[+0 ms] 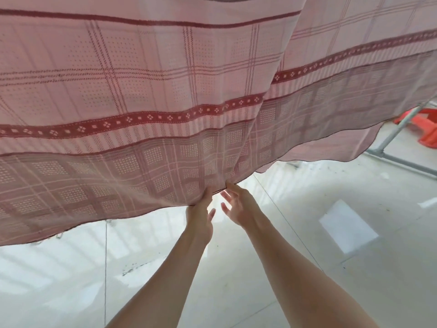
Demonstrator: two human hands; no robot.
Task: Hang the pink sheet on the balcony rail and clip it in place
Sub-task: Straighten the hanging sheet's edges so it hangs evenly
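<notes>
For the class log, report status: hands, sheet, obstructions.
Left hand grips pink sheet at its lower edge. Right hand touches that edge, fingers spread. No clip visible. Nothing in the way.

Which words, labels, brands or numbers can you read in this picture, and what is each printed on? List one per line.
None: no readable text anywhere in this view.
The pink sheet carries only woven checks, dots and diamond bands, no letters.
The orange object and the white panel on the floor show no print.
</notes>
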